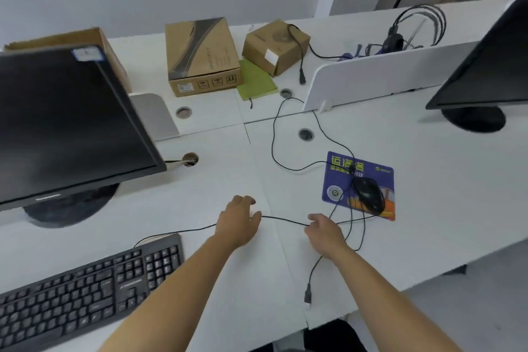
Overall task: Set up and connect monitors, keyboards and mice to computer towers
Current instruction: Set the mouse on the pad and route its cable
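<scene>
A black keyboard (83, 291) lies at the lower left of the white desk (257, 174). Its thin black cable (285, 220) runs right from the keyboard's back edge. My left hand (238, 221) and my right hand (325, 233) both pinch this cable, with a short straight stretch between them. Past my right hand the cable loops down to a USB plug (307, 294) near the desk's front edge. A black mouse (368, 194) sits on a purple mouse pad (360, 183), its own cable curling back across the desk. A black monitor (65, 128) stands at the left.
A second monitor (491, 66) stands at the far right behind a white divider (385, 77). Two cardboard boxes (200, 57) and a green notebook (255, 80) sit at the back. Several round cable holes (305, 134) pierce the desk. A headset (414, 28) lies beyond the divider.
</scene>
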`<state>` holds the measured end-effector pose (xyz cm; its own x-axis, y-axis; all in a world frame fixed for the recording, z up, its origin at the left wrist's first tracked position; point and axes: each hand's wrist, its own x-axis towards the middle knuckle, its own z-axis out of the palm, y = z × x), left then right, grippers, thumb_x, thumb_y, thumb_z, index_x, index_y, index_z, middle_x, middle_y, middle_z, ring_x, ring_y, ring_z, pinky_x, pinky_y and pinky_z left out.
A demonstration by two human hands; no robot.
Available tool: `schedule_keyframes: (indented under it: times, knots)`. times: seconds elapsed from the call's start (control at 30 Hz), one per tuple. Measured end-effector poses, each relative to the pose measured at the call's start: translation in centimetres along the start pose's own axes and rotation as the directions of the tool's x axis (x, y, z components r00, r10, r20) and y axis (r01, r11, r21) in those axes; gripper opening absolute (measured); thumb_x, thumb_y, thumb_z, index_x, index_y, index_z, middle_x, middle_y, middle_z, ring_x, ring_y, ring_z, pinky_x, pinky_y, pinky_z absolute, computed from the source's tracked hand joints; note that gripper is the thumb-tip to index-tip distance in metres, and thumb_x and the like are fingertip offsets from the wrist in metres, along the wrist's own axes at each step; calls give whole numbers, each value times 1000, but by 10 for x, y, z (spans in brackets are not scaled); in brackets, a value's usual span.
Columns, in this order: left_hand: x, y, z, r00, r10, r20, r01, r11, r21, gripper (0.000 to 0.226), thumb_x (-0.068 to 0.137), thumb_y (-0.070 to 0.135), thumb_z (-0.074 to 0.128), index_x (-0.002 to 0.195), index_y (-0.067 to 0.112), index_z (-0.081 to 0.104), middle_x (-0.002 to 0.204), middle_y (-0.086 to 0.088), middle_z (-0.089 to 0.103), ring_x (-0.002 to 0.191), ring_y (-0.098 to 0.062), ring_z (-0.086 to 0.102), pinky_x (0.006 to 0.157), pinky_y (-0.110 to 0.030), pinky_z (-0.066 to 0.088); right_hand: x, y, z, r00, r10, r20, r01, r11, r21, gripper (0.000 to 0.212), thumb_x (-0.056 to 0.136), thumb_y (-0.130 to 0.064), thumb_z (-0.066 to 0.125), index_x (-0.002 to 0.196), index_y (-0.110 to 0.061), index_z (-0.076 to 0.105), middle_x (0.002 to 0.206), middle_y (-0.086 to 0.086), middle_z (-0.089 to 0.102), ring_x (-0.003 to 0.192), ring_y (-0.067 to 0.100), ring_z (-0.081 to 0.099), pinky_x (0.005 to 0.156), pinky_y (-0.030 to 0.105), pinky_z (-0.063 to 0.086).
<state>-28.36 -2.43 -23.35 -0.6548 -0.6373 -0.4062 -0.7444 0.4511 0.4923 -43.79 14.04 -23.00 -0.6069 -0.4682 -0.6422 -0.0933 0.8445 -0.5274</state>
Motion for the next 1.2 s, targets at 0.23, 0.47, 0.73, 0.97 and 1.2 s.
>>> schedule_keyframes:
  times: [0.23, 0.47, 0.73, 0.97, 1.2]
  knots:
    - [20, 65, 63, 972, -36, 231, 14, 996, 93, 59, 101, 44, 44, 152, 18, 30, 160, -4, 25, 146, -23, 27, 116, -44, 29, 43, 66, -78, 971, 39, -237, -39, 999, 5, 39, 95, -20, 54, 134, -15, 54, 133, 14, 54, 112, 29, 58, 88, 32, 44]
    - [24, 86, 101, 940, -192, 283, 73, 921, 383, 67, 102, 49, 33, 157, 18, 11, 166, -4, -13, 153, -21, -6, 119, -52, 17, 102, 91, -134, 925, -22, -380, -22, 993, -112, 52, 88, -26, 66, 136, -14, 51, 131, 14, 49, 123, 35, 48, 99, 45, 47]
    - [65, 135, 102, 937, -341, 74, 328, 934, 145, 41, 99, 37, 44, 130, 13, 56, 129, -6, 55, 117, -26, 54, 97, -38, 44, 124, 103, -139, 955, -74, -287, 1, 968, -249, 70, 82, -48, 71, 138, -17, 44, 133, 9, 49, 123, 32, 48, 93, 44, 50]
    - [110, 188, 143, 898, -423, 122, 441, 863, -246, 34, 93, 35, 61, 112, 7, 58, 107, -3, 65, 101, -27, 58, 76, -29, 42, 113, 131, -162, 990, -52, -128, 50, 999, -19, 45, 73, -40, 76, 108, -22, 53, 101, -3, 58, 92, 21, 60, 73, 33, 49]
    - [100, 178, 140, 880, -453, 141, 471, 872, -133, 13, 93, 22, 52, 99, 13, 57, 101, -4, 64, 90, -24, 55, 73, -28, 42, 99, 121, -180, 991, 97, -95, -40, 877, 478, 49, 80, -22, 72, 119, -17, 44, 102, -3, 55, 89, 14, 57, 70, 30, 46]
